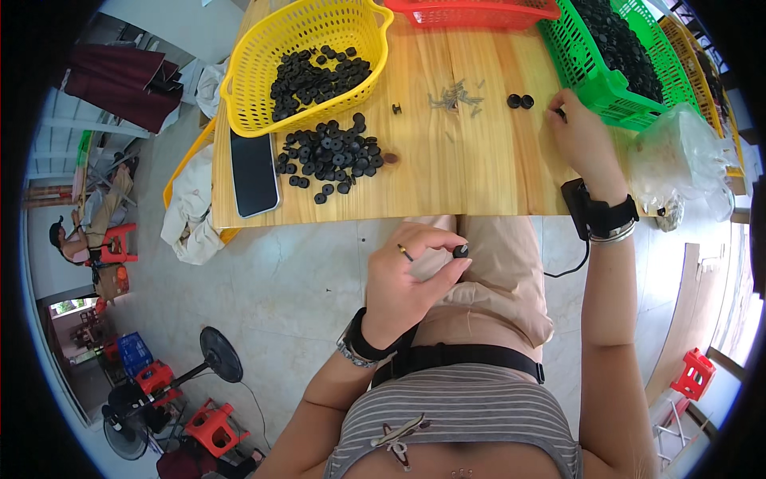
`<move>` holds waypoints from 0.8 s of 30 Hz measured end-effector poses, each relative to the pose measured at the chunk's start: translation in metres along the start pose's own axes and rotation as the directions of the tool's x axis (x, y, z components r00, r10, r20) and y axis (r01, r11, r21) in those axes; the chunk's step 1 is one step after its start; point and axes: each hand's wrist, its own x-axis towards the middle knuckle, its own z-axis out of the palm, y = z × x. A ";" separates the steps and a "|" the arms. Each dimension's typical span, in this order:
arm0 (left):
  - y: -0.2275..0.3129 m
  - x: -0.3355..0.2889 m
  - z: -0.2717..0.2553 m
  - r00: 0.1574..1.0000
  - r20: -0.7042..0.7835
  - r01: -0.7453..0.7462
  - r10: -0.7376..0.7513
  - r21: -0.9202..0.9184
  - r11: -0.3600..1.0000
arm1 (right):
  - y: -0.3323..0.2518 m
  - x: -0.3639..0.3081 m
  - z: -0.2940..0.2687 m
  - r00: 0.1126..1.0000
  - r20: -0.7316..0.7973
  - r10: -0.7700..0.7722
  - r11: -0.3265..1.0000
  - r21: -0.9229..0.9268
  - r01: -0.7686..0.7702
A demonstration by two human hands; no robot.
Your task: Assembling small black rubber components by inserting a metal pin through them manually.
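Note:
My left hand (416, 271) is held over my lap, just off the table's front edge. Its thumb and forefinger pinch a small black round part (460, 251) with a pale metal tip showing on top. At the table's right side, beside the green basket, my right hand (586, 148) rests with its fingers curled around a small black piece (560, 114). Two black round caps (519, 101) sit together just left of that hand. Farther left lies a loose scatter of thin grey metal pins (459, 97). A lone black spool-shaped part (396, 108) stands near the yellow basket.
A yellow basket (239, 92) holds many black discs; more black discs (331, 156) are heaped before it. Beside them lies a phone (254, 176). A red basket (471, 14) and a green basket (594, 84) stand behind. A clear plastic bag (682, 156) hangs at right.

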 end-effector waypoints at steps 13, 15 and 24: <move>0.005 -0.001 -0.002 0.992 0.025 0.128 -0.125 -0.183 0.975 | -0.053 -0.091 -0.016 0.950 0.311 -0.017 0.467 0.843 -0.268; 0.010 0.001 -0.001 0.983 0.064 0.181 -0.171 -0.234 0.955 | -0.063 -0.107 -0.020 0.937 0.345 -0.053 0.355 0.884 -0.305; 0.024 -0.003 0.012 0.996 -0.048 0.043 -0.073 -0.457 0.888 | -0.065 -0.130 -0.001 0.869 0.493 -0.040 -0.269 0.833 -0.484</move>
